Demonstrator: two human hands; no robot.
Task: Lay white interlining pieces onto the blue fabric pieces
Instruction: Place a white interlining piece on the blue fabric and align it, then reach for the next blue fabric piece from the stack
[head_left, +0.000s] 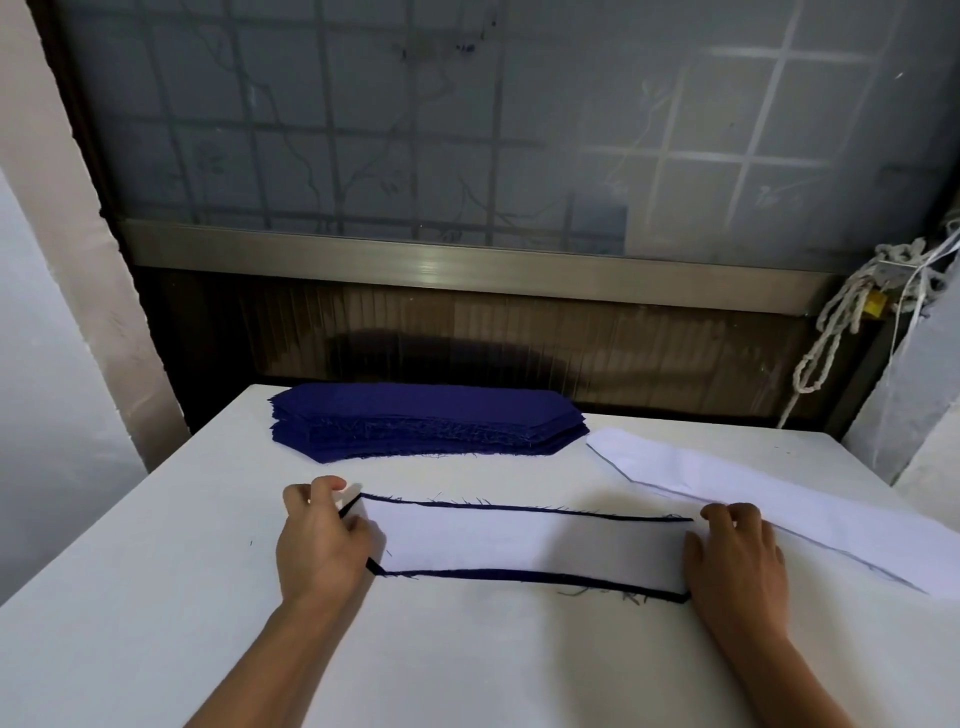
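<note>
Head view shows one white interlining piece (530, 540) lying on one blue fabric piece (519, 574) at lower centre of the frame, with blue showing as a thin border along its upper and lower edges. The left hand (324, 543) pinches the left end between thumb and fingers. The right hand (737, 566) lies over the right end, fingers together and bent; whether they pinch I cannot tell. This looks like the aligning step: next, likely square the edges, let go, then fetch another blue piece. Above sits one stack of blue pieces (426, 415), too many to count. At right lies one pile of white interlining (753, 483), layers unclear, all on the desk (156, 597)
</note>
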